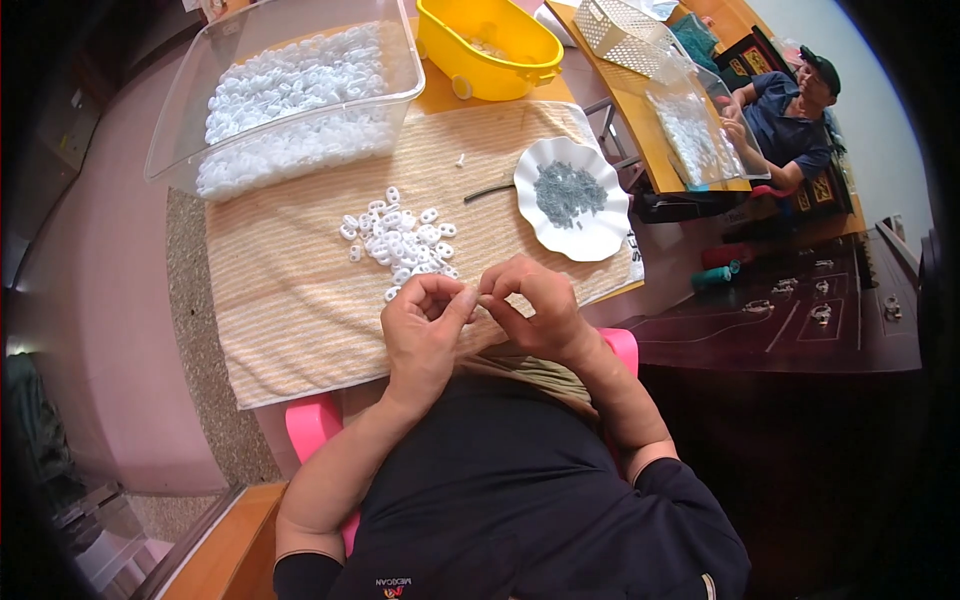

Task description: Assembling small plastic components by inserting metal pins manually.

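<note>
Close together over the near part of the towel, my left hand [425, 325] and my right hand [538, 308] have their thumbs and fingertips pinched toward each other. Whatever sits between those fingertips is too small to make out. Just beyond my left hand lies a loose pile of small white oval plastic pieces [392, 232] with holes in them. To the right of the pile, a white scalloped plate [540, 222] bears a heap of tiny grey pieces [568, 195]. A thin dark stick [488, 193] pokes out from the plate's left edge. One small white bit [460, 160] rests alone farther off.
A striped towel [290, 310] covers the table. At the back left stands a clear plastic bin [410, 75] full of white pieces, beside a yellow tub [490, 60]. At another table [655, 150] on the right, a person [790, 125] handles white pieces in a clear bin.
</note>
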Action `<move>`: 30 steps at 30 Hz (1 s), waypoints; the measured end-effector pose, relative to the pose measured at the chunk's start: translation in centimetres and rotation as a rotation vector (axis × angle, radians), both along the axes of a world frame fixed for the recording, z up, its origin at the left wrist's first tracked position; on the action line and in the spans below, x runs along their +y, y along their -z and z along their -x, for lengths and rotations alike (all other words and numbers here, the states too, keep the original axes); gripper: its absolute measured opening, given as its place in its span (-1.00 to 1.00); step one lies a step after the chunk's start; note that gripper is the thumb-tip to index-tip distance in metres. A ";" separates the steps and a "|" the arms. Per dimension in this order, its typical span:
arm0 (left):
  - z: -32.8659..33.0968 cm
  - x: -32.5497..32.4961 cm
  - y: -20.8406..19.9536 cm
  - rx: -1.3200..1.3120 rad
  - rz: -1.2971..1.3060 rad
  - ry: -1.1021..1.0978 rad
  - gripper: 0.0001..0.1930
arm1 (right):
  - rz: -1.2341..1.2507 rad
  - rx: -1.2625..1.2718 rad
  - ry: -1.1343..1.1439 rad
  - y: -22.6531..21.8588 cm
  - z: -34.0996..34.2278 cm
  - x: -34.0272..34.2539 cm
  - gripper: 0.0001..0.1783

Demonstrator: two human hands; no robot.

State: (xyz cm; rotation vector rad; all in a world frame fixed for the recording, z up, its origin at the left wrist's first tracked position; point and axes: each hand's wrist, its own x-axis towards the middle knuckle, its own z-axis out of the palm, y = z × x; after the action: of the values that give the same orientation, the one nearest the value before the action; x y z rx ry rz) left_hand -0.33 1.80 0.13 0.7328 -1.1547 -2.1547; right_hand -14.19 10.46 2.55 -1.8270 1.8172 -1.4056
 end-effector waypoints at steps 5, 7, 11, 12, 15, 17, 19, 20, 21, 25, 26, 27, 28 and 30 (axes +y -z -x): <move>-0.3 0.4 0.0 -0.146 0.316 -0.077 -0.90 | 0.034 0.138 -0.010 -0.2 -0.1 0.0 -0.75; -0.2 0.6 -0.1 -0.147 0.347 -0.096 -0.91 | 0.031 0.142 -0.007 -0.1 0.0 0.0 -0.75; -0.2 0.8 -0.1 -0.160 0.457 -0.137 -0.92 | 0.047 0.200 -0.002 -0.2 -0.2 0.0 -0.74; -0.2 0.8 0.0 -0.160 0.457 -0.137 -0.92 | 0.047 0.201 -0.002 -0.2 -0.2 -0.1 -0.74; -0.2 0.7 0.2 -0.157 0.448 -0.137 -0.92 | 0.079 0.285 0.001 -0.2 -0.3 -0.1 -0.72; -0.1 0.5 0.3 -0.167 0.343 -0.092 -0.92 | 0.089 0.404 0.008 -0.1 -0.5 -0.1 -0.72; -0.1 0.2 0.1 -0.143 0.266 -0.060 -0.91 | 0.078 0.400 0.005 -0.2 -0.6 -0.1 -0.72; -0.1 0.1 0.1 -0.119 0.190 -0.029 -0.91 | 0.066 0.396 0.002 -0.2 -0.6 -0.1 -0.72; -0.1 0.0 0.2 -0.119 0.191 -0.030 -0.91 | 0.067 0.396 0.000 -0.2 -0.6 -0.1 -0.72; -0.1 -0.2 0.3 -0.080 0.109 -0.002 -0.88 | 0.063 0.174 -0.008 0.0 -0.4 -0.1 -0.73; -0.1 -0.2 0.2 -0.051 0.073 0.004 -0.88 | 0.034 0.094 -0.009 0.0 -0.3 0.0 -0.74; -0.2 -0.2 0.1 -0.051 0.073 0.002 -0.88 | 0.034 0.093 -0.011 0.1 -0.3 0.2 -0.74; -0.2 -0.2 0.1 -0.037 0.062 0.014 -0.88 | -0.050 -0.119 -0.017 0.2 -0.3 0.4 -0.74; -0.2 -0.3 0.0 -0.024 0.051 0.024 -0.87 | -0.135 -0.332 -0.024 0.6 -0.3 0.7 -0.75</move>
State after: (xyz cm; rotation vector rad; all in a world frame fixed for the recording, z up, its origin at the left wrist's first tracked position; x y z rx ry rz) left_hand -0.14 1.53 0.18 0.7271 -1.2320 -2.1332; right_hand -13.93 11.18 1.99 -1.4456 1.6708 -1.4380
